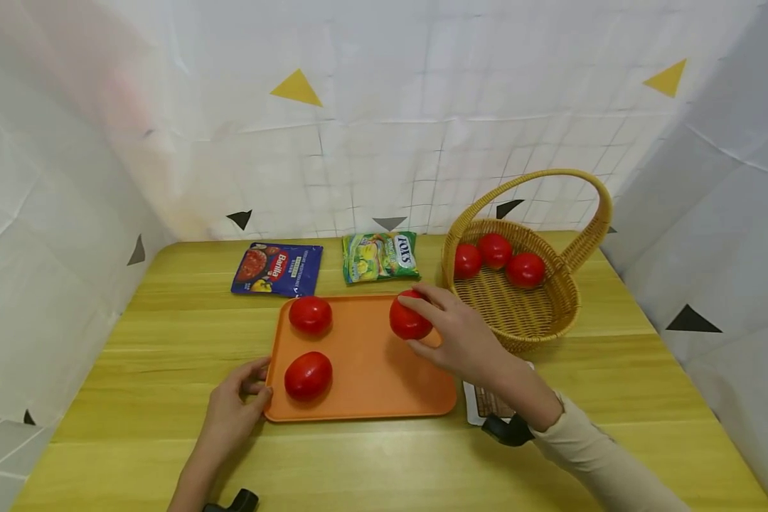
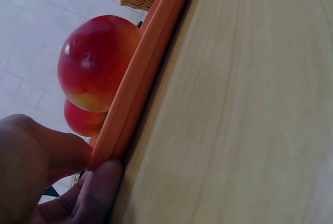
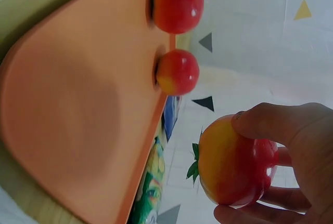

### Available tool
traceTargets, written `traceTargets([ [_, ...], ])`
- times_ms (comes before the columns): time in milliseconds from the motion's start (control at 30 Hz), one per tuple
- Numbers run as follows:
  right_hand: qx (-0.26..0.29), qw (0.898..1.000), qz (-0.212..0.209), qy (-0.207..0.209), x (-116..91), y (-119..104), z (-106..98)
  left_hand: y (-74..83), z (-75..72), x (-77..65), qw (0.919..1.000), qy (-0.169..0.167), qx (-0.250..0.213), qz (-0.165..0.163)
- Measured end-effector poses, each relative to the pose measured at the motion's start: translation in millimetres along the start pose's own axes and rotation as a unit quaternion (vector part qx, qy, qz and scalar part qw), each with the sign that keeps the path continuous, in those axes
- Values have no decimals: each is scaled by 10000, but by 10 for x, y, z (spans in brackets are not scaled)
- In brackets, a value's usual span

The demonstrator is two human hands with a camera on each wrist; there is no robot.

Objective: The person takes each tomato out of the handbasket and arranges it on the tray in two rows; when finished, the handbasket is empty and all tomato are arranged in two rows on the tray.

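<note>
My right hand [image 1: 464,338] grips a red tomato [image 1: 409,317] above the right part of an orange tray [image 1: 371,370]. In the right wrist view the held tomato [image 3: 231,161] shows a yellowish side and green leaves pointing toward the tray, apart from it. My left hand [image 1: 233,405] pinches the tray's left rim; in the left wrist view its thumb and a finger lie on either side of the rim [image 2: 122,109]. Two more tomatoes rest on the tray's left half, one at the back [image 1: 310,316] and one nearer the front [image 1: 308,375].
A wicker basket [image 1: 566,306] with a tall handle stands right of the tray, with three tomatoes [image 1: 495,251] inside. Behind the tray lie a blue Barilla pouch [image 1: 278,269] and a green Fox's packet [image 1: 380,257]. A flat pack [image 1: 486,404] lies partly under the right forearm.
</note>
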State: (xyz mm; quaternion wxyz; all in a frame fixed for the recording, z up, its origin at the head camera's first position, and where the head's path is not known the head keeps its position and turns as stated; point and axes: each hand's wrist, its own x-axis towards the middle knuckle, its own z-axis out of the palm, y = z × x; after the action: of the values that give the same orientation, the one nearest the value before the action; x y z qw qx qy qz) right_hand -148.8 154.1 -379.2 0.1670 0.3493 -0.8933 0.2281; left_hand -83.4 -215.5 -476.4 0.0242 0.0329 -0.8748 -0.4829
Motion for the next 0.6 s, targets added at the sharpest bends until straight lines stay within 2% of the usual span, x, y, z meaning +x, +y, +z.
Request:
traceTargets([
  [267,78,9997,-180,-155,47,-131,130,-6,-5,-13,10000,35,31,47],
  [600,315,9981,-402,-353,-8,-228,392,-17,-5,2,10000,38,18,74],
])
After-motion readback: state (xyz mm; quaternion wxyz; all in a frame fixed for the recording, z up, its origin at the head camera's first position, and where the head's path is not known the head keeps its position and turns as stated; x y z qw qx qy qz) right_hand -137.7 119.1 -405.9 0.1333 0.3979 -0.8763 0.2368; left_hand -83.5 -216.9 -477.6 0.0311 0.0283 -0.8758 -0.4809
